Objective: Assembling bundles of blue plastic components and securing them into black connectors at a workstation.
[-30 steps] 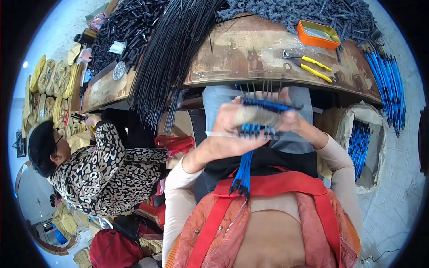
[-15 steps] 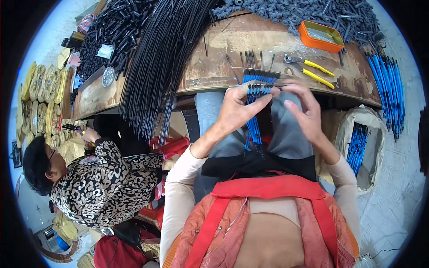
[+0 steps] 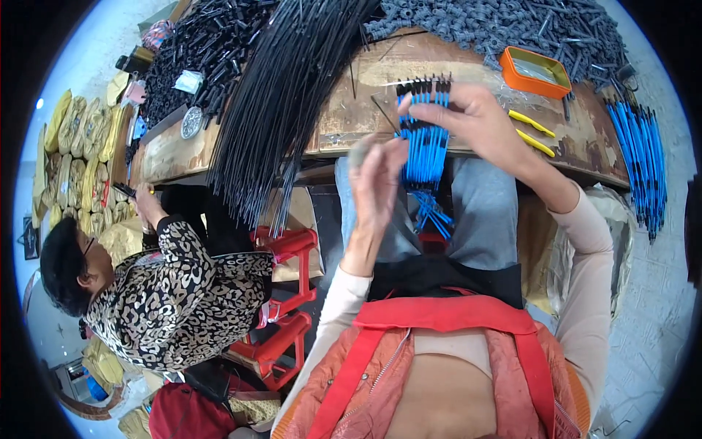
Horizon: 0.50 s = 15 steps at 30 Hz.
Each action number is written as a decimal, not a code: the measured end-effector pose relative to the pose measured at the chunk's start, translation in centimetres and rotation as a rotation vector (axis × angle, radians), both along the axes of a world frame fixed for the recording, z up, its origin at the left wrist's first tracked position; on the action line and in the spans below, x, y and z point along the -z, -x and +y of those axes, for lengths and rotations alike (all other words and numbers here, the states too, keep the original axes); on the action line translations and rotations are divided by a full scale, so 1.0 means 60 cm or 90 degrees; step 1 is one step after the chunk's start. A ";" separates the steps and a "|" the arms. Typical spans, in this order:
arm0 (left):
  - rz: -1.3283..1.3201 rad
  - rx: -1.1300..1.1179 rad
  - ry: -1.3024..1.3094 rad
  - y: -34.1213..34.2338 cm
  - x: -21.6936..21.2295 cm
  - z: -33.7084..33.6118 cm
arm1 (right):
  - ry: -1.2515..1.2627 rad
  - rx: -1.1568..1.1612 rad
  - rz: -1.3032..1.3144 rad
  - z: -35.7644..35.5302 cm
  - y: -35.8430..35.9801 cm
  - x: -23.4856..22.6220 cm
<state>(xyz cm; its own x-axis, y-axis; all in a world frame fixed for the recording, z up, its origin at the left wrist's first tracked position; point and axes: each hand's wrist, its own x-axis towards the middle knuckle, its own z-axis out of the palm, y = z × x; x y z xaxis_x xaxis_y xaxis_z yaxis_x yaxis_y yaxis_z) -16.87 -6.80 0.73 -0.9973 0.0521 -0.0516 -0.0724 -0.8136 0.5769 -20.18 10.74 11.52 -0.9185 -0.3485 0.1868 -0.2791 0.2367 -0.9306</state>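
Note:
A row of blue rods with black tips (image 3: 424, 161) stands side by side over the table's front edge, their lower ends bunched loosely above my lap. My right hand (image 3: 479, 121) reaches across the upper part from the right, with thumb and fingers closed on the rods. A thin pale strip or wire shows at the black tips. Just left of the bundle, my left hand (image 3: 374, 179) is raised with its fingers apart and slightly blurred; I see nothing in it. Yellow-handled pliers (image 3: 532, 132) lie right of my right hand, their head hidden behind it.
Long black rods (image 3: 281, 102) hang over the table's edge at left. Black parts (image 3: 194, 62) and grey connectors (image 3: 482, 29) are heaped behind. An orange tin (image 3: 537, 73) and more blue rods (image 3: 640, 161) are at right. A co-worker (image 3: 153, 293) sits at left.
My left hand has let go of the blue rods and drawn back left and down. My right hand has moved in and taken hold of them; the row now looks spread flatter.

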 end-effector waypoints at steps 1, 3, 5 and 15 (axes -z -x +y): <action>-0.091 -0.065 0.079 -0.005 0.007 -0.013 | -0.036 0.010 -0.005 0.002 0.005 0.001; -0.006 -0.112 0.541 -0.005 0.017 -0.039 | 0.000 -0.010 -0.050 0.001 0.007 0.010; 0.425 -0.217 0.869 0.011 0.015 -0.056 | 0.066 -0.058 -0.035 -0.002 0.001 0.023; 0.815 0.090 0.884 0.122 -0.012 -0.013 | -0.032 -0.053 0.227 0.008 -0.058 0.097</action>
